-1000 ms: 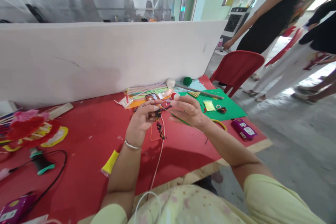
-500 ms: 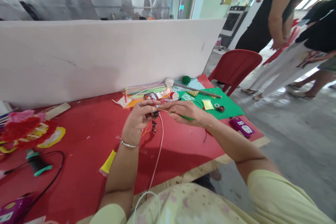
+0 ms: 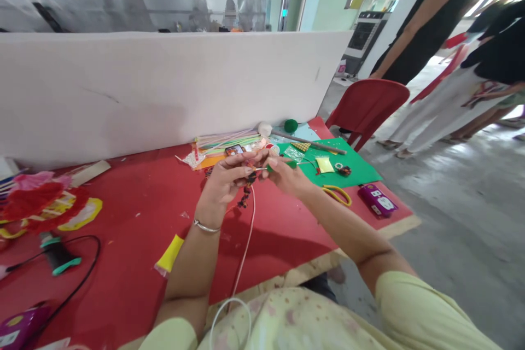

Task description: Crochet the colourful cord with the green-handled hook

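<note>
A: Start at the left. What is the left hand (image 3: 223, 183) doing?

B: It is raised above the red table (image 3: 135, 213), fingers curled shut, thumb and forefinger pinching the top of a short bead strand (image 3: 246, 194). The strand is dark with red and orange bits, and it hangs straight down from the pinch, so its long axis runs vertical, clear of the table.

A: And the pale cord (image 3: 245, 240)?

B: It drops from the same meeting point and runs down toward the person's lap. I cannot tell which hand holds it.

A: Then the right hand (image 3: 283, 174)?

B: Just beside the left, fingertips nearly touching it. It is closed on a thin green tool (image 3: 287, 164), which lies roughly level and points left, toward the top of the strand. Whether its tip touches the beads is too small to tell.

A: Which hand is nearer the strand?

B: The left; the strand hangs directly below its fingertips. The right comes at it from the side.

A: Anything farther right?

B: Yellow scissors (image 3: 337, 193) on the table, then a purple box (image 3: 378, 200) near the edge, both well apart from the hands.
</note>
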### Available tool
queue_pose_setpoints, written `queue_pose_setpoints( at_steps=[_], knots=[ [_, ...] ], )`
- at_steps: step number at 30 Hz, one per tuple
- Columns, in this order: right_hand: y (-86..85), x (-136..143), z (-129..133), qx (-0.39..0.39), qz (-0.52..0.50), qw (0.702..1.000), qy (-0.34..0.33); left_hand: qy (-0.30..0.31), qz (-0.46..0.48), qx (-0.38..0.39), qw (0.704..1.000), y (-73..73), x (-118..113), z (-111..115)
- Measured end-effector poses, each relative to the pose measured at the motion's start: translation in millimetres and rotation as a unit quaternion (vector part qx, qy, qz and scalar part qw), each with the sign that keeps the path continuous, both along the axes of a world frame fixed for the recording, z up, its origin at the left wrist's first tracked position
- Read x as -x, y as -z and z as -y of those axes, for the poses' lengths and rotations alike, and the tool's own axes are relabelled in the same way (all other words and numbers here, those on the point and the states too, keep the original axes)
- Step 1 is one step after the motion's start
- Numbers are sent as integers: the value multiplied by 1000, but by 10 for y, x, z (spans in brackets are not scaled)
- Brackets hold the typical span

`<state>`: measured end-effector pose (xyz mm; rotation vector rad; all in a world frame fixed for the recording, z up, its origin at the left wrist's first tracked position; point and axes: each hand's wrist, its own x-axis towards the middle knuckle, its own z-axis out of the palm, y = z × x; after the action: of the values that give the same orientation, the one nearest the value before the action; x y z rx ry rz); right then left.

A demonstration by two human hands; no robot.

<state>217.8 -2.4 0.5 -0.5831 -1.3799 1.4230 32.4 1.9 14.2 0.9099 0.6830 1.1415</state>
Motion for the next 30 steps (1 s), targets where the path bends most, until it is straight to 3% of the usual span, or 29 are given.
queue_pose_setpoints(
  at_steps=[4,7,9,11,14,18,21,25,27,30],
  knots=[
    [125,288,70,33,-70,985,152,-155,-22,-95,983,51,-148,31],
    [152,433,132,-51,-27,959,278,-244,-53,-148,957,66,-235,77],
    [193,507,154,-109,-9,932,345,-229,-18,-117,966,52,-258,95],
    [255,566,157,-134,-20,916,377,-171,45,-38,984,27,-244,86],
    [338,587,138,-141,-35,922,359,-75,104,73,989,0,-166,33],
    [328,403,89,-176,27,935,308,-13,124,92,988,-4,-37,-31],
    [235,162,23,-269,78,921,271,-15,99,67,993,-14,32,-38],
    [84,-114,-69,-396,151,880,215,-32,38,52,997,-45,78,-21],
    [5,-212,-94,-421,193,867,185,-28,20,45,998,-56,95,-16],
    [-133,-334,-106,-418,225,871,124,-13,8,32,999,-56,129,-17]
  ],
)
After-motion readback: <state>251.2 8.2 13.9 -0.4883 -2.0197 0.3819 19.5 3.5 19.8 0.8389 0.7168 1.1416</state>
